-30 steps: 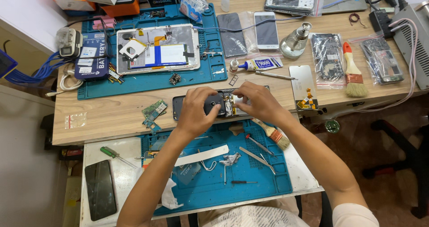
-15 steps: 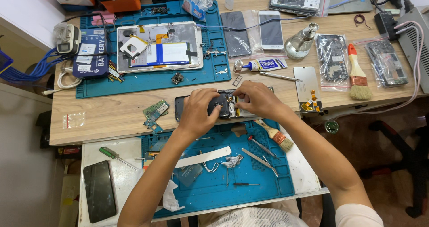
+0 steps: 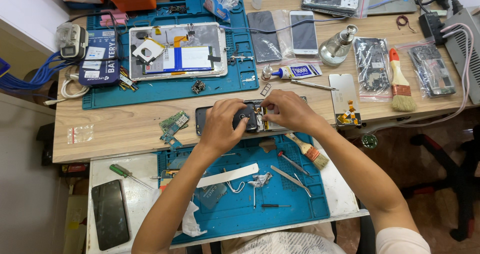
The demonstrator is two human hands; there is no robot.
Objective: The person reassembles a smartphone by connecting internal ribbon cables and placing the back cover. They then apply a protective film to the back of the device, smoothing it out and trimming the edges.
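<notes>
Surface: wooden workbench [image 3: 115, 129] fills mid-frame; I see a blue rubbery mat [image 3: 240, 204] on the lower shelf.
Object: opened dark phone [image 3: 250, 118], flat slab at frame centre, long axis left to right, glossy housing, exposed boards.
Left hand [image 3: 222, 124]: fingers curled down onto the phone's left half, pinning it.
Right hand [image 3: 287, 110]: fingertips pinched at the phone's top edge; any small part held is hidden.
Relation: both hands touch it; the right covers the open end.
Nearby: bristle brush [image 3: 310, 151], metal tweezers [image 3: 290, 179], just below.
</notes>
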